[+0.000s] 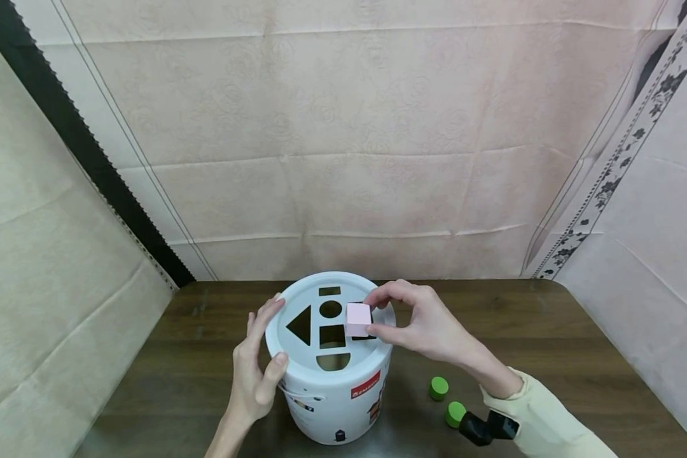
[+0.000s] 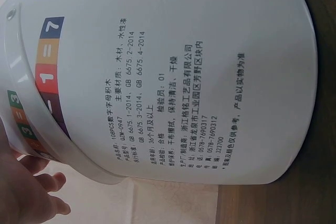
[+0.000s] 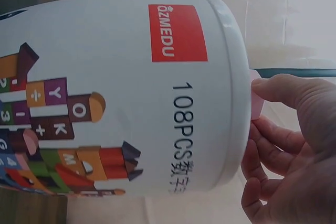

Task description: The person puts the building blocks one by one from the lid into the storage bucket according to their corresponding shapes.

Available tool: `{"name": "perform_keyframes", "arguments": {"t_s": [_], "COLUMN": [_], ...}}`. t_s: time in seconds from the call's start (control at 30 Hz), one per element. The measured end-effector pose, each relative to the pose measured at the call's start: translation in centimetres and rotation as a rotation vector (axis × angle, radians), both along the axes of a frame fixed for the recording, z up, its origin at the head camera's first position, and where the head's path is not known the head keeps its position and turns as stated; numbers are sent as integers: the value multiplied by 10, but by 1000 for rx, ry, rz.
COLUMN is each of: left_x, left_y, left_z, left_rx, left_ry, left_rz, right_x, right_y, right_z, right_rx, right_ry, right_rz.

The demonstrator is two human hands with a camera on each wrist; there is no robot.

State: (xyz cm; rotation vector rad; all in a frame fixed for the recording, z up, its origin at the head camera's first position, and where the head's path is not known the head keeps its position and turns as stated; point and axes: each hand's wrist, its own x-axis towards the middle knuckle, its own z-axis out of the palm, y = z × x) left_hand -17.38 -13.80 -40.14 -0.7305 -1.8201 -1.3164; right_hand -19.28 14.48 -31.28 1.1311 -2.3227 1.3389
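Observation:
A white bucket (image 1: 326, 413) stands upright on the table under a pale blue-white lid (image 1: 298, 292) cut with several shaped holes. Between thumb and fingertips, my right hand (image 1: 429, 324) pinches a pink block (image 1: 357, 319) over the right part of the lid. The block partly covers a dark opening there. In the right wrist view, the pink block (image 3: 256, 98) shows at the lid's edge. My left hand (image 1: 254, 369) rests against the lid's left rim, its fingers extended along the edge and its thumb at the front.
Two green round blocks (image 1: 438, 388) (image 1: 455, 414) lie on the brown wooden table (image 1: 206, 356), right of the bucket and near the right sleeve (image 1: 549, 413). A black wrist device (image 1: 489, 427) sits by that sleeve. Cloth walls (image 1: 343, 140) enclose the back and sides.

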Motion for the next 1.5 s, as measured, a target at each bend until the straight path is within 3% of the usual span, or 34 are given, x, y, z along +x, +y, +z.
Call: {"name": "perform_keyframes", "arguments": {"t_s": [0.5,1.0,1.27,1.5], "left_x": [1,1,-1,-1], "left_y": [0,0,2,2], "left_z": [1,1,1,1], "left_rx": [-4,-3,-3,4], "left_ry": [-12,-14,14,14], "left_rz": [9,9,11,8], "right_x": [-3,-1,-3,-10], "right_y": [-26,-28,0,47], "right_z": [-1,-1,2,-4], "right_rx": [15,119,41,-41], "right_ry": [23,37,99,74], "right_rz": [39,-7,-107,-207]}}
